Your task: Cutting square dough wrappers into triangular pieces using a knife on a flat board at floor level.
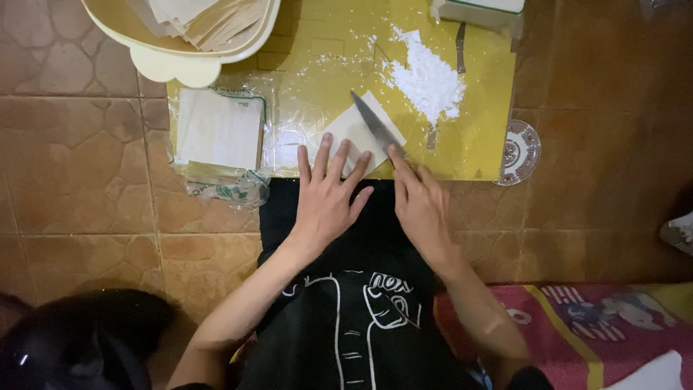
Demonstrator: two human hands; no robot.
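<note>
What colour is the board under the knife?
Yellow. The cutting board under the knife shows best in the head view.

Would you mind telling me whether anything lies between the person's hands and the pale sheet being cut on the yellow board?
Nothing visible does. The left hand presses flat on the pale sheet, and the right hand holds the knife with its blade lying across that sheet. The white powder sits farther back.

Pale square sheet point(354, 133) (lying flat) under a slanting knife point(375, 126)
</note>
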